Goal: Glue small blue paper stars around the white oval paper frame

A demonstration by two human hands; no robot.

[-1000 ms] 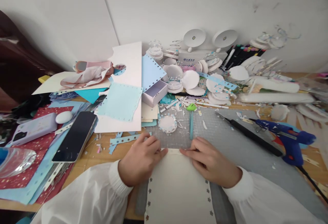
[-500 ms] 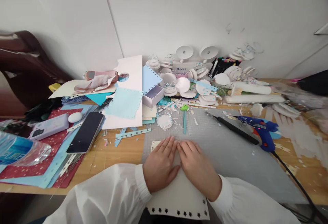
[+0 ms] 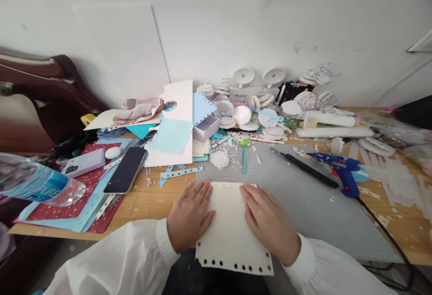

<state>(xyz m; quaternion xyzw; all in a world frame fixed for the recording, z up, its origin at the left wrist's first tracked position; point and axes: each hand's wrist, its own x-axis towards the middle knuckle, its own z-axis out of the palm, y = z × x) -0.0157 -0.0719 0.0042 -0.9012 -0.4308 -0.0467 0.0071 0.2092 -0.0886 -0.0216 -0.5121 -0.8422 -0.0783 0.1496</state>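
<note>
A cream card sheet (image 3: 229,227) with star holes punched along its near edge lies folded on a grey cutting mat (image 3: 303,196). My left hand (image 3: 191,216) rests flat on the sheet's left side, fingers pointing away from me. On the right side my right hand (image 3: 268,223) presses down flat in the same way. The two hands lie apart with bare card between them. Neither hand grips anything. White sleeves cover both wrists.
A blue glue gun (image 3: 342,173) with a black cord lies right of the mat, beside a black knife (image 3: 308,171). A dark phone (image 3: 125,176) and a plastic bottle (image 3: 37,185) sit at the left. Paper discs, a small box (image 3: 205,127) and scraps crowd the back.
My hands, side by side at the middle of the sheet half a second ago, have slid apart to its left and right sides. The camera view has tilted up.
</note>
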